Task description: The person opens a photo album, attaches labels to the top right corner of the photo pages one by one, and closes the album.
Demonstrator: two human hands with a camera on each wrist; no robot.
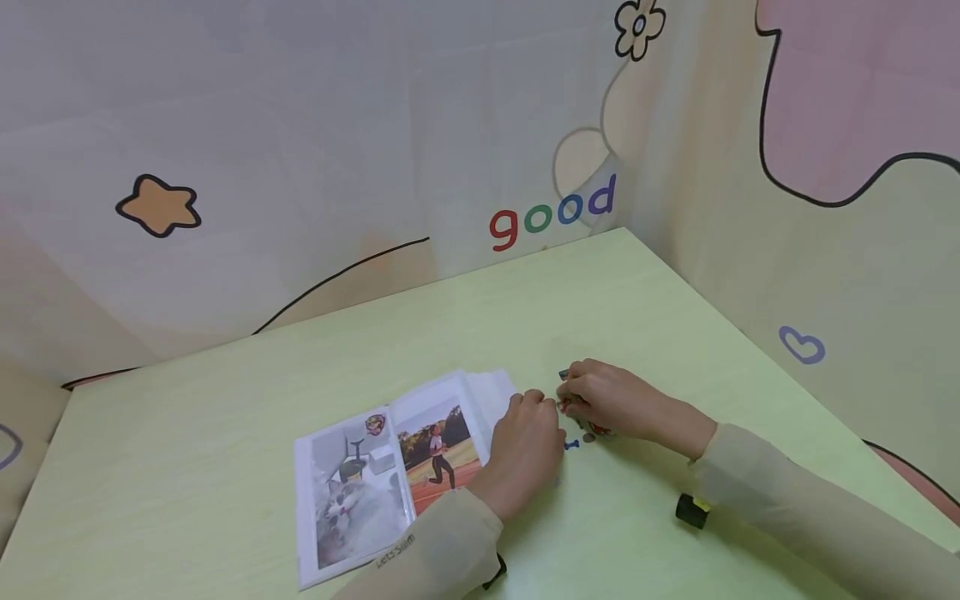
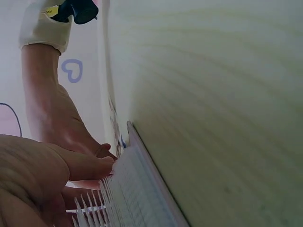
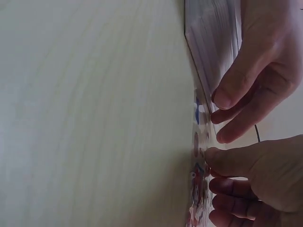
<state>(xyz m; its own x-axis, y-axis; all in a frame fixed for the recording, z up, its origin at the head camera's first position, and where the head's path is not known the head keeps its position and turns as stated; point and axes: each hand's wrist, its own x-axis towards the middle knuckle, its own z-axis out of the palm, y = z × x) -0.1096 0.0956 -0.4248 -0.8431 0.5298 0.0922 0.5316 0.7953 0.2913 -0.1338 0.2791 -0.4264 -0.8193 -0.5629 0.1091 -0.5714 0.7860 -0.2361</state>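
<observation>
An open white photo album (image 1: 401, 458) lies on the pale green worktop (image 1: 225, 450). At its right edge the left hand (image 1: 525, 442) bends its fingers; whether they grip, I cannot tell. Just beyond lies a thin clear sheet of coloured stickers (image 3: 196, 172), the right hand (image 1: 618, 400) pinching at it; pinning the sheet flat and peeling slowly should prevent tearing.

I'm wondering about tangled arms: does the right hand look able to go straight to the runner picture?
Probably not by a straight path: the left hand lies between the right hand and the runner picture. A route over it may work.
</observation>
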